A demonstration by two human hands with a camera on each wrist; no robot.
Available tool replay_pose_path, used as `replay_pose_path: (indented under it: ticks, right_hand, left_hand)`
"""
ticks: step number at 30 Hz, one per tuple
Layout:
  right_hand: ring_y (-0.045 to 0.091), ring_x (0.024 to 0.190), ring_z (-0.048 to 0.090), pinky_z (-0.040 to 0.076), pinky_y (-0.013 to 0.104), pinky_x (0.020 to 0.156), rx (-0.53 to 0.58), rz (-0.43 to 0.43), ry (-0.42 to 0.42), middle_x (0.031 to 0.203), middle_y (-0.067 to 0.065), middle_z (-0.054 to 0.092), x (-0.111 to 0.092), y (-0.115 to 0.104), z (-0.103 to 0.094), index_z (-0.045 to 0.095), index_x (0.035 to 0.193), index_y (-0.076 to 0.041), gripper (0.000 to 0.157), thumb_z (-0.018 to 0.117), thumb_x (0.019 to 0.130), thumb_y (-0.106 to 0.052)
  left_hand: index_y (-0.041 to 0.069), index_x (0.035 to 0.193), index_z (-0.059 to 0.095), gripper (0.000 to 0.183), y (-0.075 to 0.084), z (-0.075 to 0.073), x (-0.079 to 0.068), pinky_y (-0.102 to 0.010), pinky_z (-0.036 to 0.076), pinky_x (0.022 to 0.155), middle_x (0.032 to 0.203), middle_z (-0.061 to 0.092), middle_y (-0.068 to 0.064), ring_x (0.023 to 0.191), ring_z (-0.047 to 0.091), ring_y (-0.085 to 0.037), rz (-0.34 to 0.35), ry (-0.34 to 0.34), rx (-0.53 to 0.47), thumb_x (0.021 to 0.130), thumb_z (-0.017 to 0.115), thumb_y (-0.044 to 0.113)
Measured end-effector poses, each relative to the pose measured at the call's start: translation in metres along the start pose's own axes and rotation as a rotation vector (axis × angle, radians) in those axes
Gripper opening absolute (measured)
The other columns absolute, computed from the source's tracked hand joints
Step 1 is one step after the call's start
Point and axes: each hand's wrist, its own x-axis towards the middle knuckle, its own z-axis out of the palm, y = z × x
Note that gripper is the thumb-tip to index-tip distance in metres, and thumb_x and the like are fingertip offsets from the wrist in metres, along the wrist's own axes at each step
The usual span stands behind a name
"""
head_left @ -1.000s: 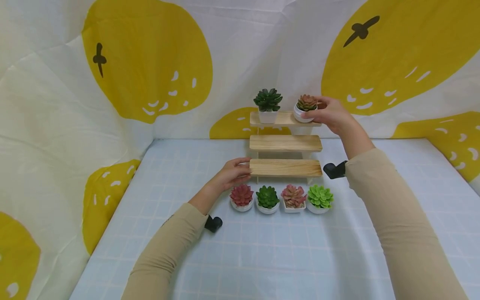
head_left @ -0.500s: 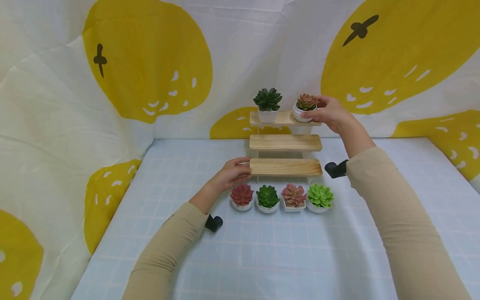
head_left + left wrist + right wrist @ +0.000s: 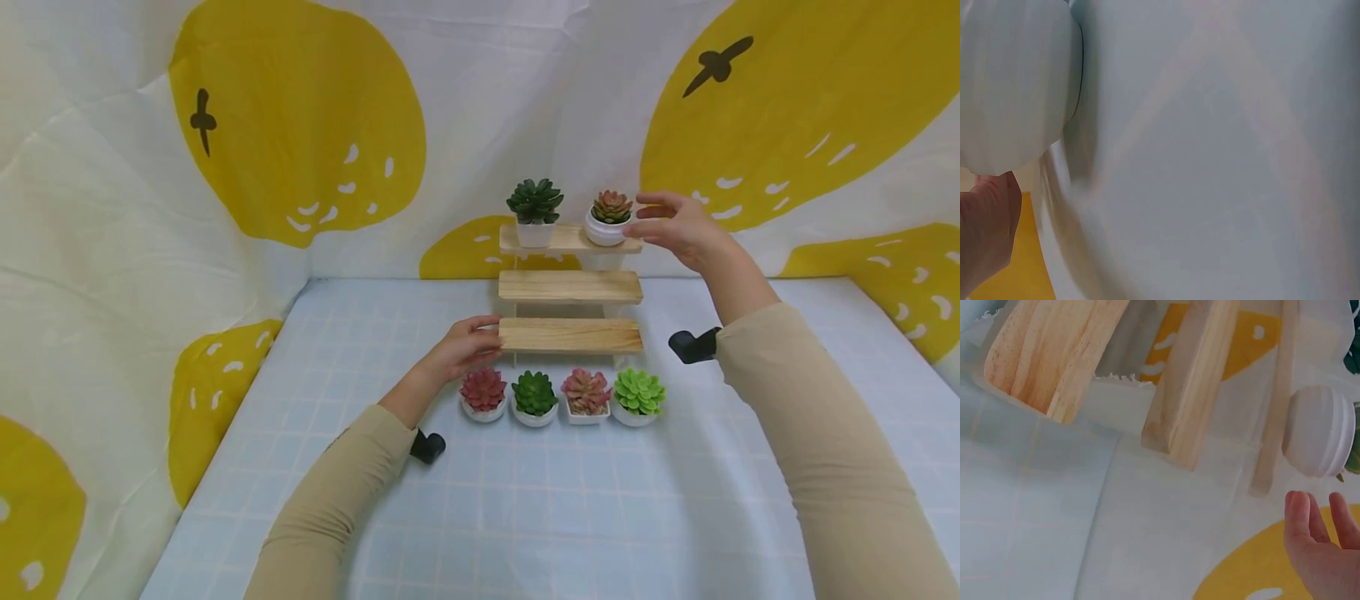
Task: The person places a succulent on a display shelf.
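Note:
A three-tier wooden display stand [image 3: 572, 335] stands at the back of the table. My left hand [image 3: 461, 348] holds the left end of its lowest shelf. On the top shelf are a dark green succulent [image 3: 535, 204] in a square white pot and a reddish-green succulent [image 3: 611, 208] in a round white pot. My right hand [image 3: 678, 227] is just right of that round pot, fingers spread; the right wrist view shows a gap between fingertips [image 3: 1297, 503] and pot [image 3: 1319, 431]. In the left wrist view, a white pot [image 3: 1013, 81] hides much of my left hand [image 3: 988, 231].
Lined up before the stand are a red succulent [image 3: 483, 393], a green succulent [image 3: 535, 396], a pink succulent [image 3: 587, 393] and a light green succulent [image 3: 638, 395], all in white pots. Behind hangs a white cloth [image 3: 480, 108] with yellow fruit prints.
My right hand has let go of the round pot with the reddish-green succulent and drawn back to the right. The pot stays on the top shelf. My left hand has kept its place.

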Motion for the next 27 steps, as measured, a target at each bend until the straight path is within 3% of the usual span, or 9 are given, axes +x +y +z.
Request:
replay_pose_path:
  ticks: [4,12,21,27]
  right_hand:
    - [0.020,0.115,0.041,0.029,0.037,0.109,0.008,-0.007,0.011,0.141,0.016,0.030,-0.006,0.002,-0.006,0.025,0.148,-0.009,0.077,0.068,0.086,-0.021]
    - [0.007,0.099,0.049,0.034,0.035,0.106,-0.031,-0.024,0.000,0.130,0.008,0.039,-0.021,0.010,-0.018,0.025,0.148,-0.011,0.077,0.068,0.085,-0.024]
    - [0.004,0.098,0.051,0.045,0.015,0.089,-0.127,-0.046,-0.041,0.124,0.002,0.042,-0.042,0.022,-0.027,0.026,0.147,-0.009,0.073,0.065,0.088,-0.029]
    - [0.007,0.103,0.049,0.042,0.026,0.098,-0.172,-0.027,-0.079,0.131,0.005,0.040,-0.055,0.033,-0.026,0.028,0.146,-0.012,0.068,0.062,0.090,-0.031]
  left_hand:
    - [0.006,0.139,0.043,0.051,-0.001,0.000,0.000,-0.023,0.054,0.074,0.128,0.050,-0.020,0.084,0.059,-0.013,0.008,0.003,0.010,0.090,0.055,-0.003]
    - [0.006,0.138,0.043,0.051,-0.003,-0.001,0.000,-0.021,0.054,0.072,0.127,0.051,-0.020,0.082,0.059,-0.013,0.023,-0.003,0.007,0.090,0.055,-0.003]
    - [0.004,0.138,0.043,0.050,-0.002,-0.001,-0.003,-0.023,0.054,0.074,0.125,0.051,-0.021,0.081,0.059,-0.012,0.044,-0.013,0.018,0.090,0.055,-0.004]
    - [0.003,0.137,0.043,0.049,-0.002,0.000,-0.004,-0.024,0.054,0.076,0.125,0.051,-0.022,0.081,0.059,-0.013,0.056,-0.011,0.034,0.090,0.055,-0.005]
